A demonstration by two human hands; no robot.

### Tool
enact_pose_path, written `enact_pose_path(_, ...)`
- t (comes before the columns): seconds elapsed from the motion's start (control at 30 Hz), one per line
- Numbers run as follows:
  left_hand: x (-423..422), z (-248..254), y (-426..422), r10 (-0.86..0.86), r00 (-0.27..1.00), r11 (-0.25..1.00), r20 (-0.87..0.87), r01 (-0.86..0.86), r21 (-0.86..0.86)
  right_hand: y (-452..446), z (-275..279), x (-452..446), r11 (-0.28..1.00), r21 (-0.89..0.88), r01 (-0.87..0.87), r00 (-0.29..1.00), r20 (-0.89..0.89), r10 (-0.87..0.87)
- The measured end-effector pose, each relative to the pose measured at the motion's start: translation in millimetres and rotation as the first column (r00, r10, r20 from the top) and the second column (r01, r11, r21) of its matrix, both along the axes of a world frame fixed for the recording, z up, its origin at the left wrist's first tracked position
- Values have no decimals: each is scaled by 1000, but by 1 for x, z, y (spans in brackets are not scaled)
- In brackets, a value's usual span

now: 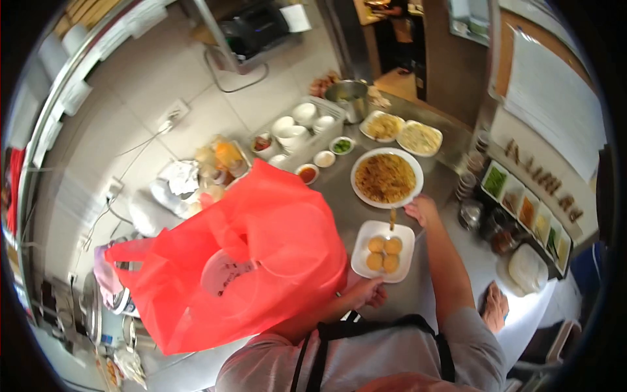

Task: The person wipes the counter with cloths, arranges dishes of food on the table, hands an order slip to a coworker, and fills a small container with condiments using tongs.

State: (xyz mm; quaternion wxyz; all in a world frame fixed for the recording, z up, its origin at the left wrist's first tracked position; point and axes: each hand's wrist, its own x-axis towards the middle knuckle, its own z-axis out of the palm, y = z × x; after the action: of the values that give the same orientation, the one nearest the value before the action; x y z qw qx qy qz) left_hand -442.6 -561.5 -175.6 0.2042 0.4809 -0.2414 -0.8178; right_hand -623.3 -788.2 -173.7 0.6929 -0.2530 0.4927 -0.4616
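A square white dish (360, 262) holds several round golden pieces. My left hand (371, 293) is at its lower edge, fingers curled and pinching the rim. Beyond it stands a round white plate (418, 171) heaped with brown and yellow food. My right hand (421, 210) grips this plate's near right rim, its fingers partly hidden. A thin brown stick-like piece (392, 219) lies between the two dishes. A large red bag (294, 222), with a pale printed round patch, stands left of my left hand.
Small sauce bowls (307, 174) and a crate of white cups (336, 112) stand back left, near a metal pot (348, 98). Two food dishes (420, 138) are at the back. A topping tray (528, 212), jars (470, 214) and a plastic tub (528, 269) line the right.
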Motion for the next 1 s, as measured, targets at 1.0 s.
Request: enact_pose_path(1.0,-37,149,-38,-535,539,541,650,810,-226,184,-17,-111,658,-645,-389,215,-758,-616)
